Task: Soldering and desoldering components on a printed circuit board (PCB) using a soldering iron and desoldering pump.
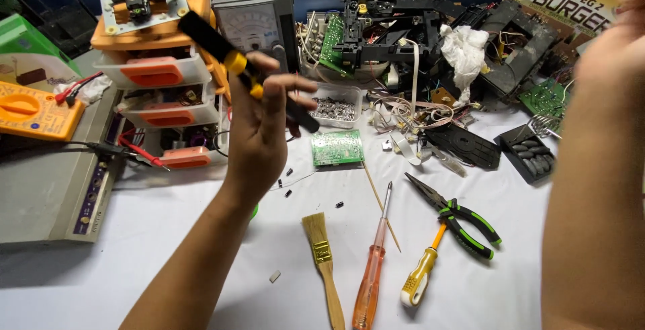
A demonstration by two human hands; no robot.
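Single head-worn view, steeply down, close over cluttered white table (168,249).

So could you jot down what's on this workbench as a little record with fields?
Setting: white-covered table crowded with electronics parts
Left hand: left hand raised, gripping a black and yellow tool
Right hand: right hand lifted at the frame's edge, blurred; whether it holds anything cannot be told
Tools lying in front: paintbrush, orange screwdriver, yellow-handled screwdriver, green-handled pliers
Middle: small green circuit board, clear tub of small metal parts
Behind: analogue meter, orange drawer unit
Far left: yellow multimeter
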